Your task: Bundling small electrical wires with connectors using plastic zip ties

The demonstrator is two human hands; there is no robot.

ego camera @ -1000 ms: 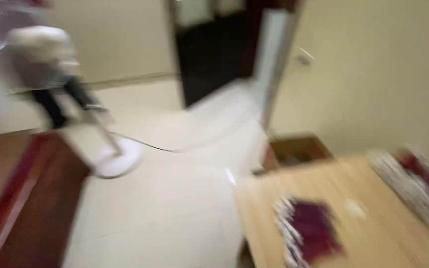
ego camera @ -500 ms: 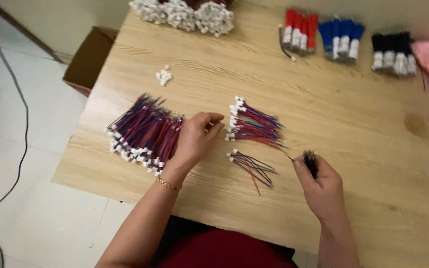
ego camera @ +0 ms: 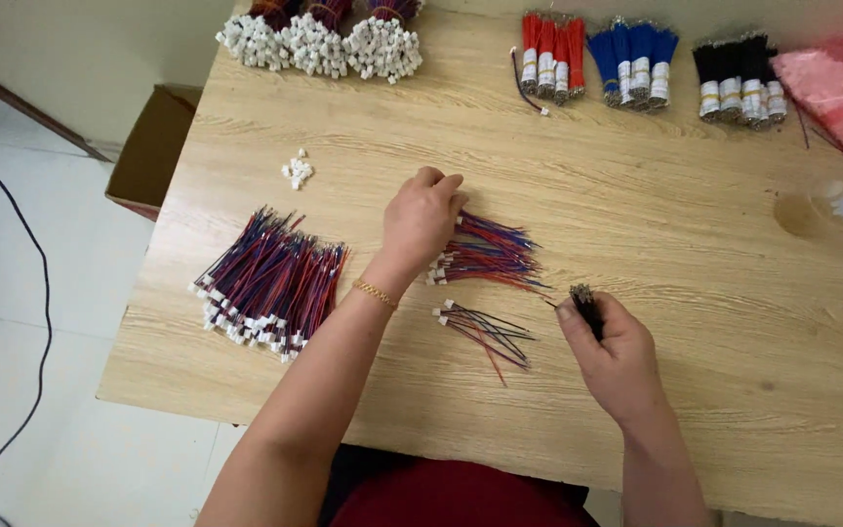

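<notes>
My left hand (ego camera: 421, 217) rests fingers-down on the near end of a small pile of red, blue and black wire leads with white connectors (ego camera: 493, 252) in the middle of the wooden table (ego camera: 636, 176). My right hand (ego camera: 614, 351) is closed around a thin bundle of black wires (ego camera: 585, 303) that sticks up from the fist. Between the hands lies a loose handful of leads (ego camera: 485, 330). A large heap of finished leads (ego camera: 270, 281) sits to the left of my left forearm.
Bunches of white connectors (ego camera: 319, 41) line the far left edge. Red (ego camera: 550, 51), blue (ego camera: 634, 59) and black (ego camera: 739, 80) wire bundles lie far right, beside pink bags (ego camera: 836, 83). A few loose connectors (ego camera: 297, 171), a cardboard box (ego camera: 153, 146) and a floor cable (ego camera: 36, 293) are on the left.
The view swung from the room down to the table a second ago. Since half a second ago my left hand moved right from the big heap onto the middle pile.
</notes>
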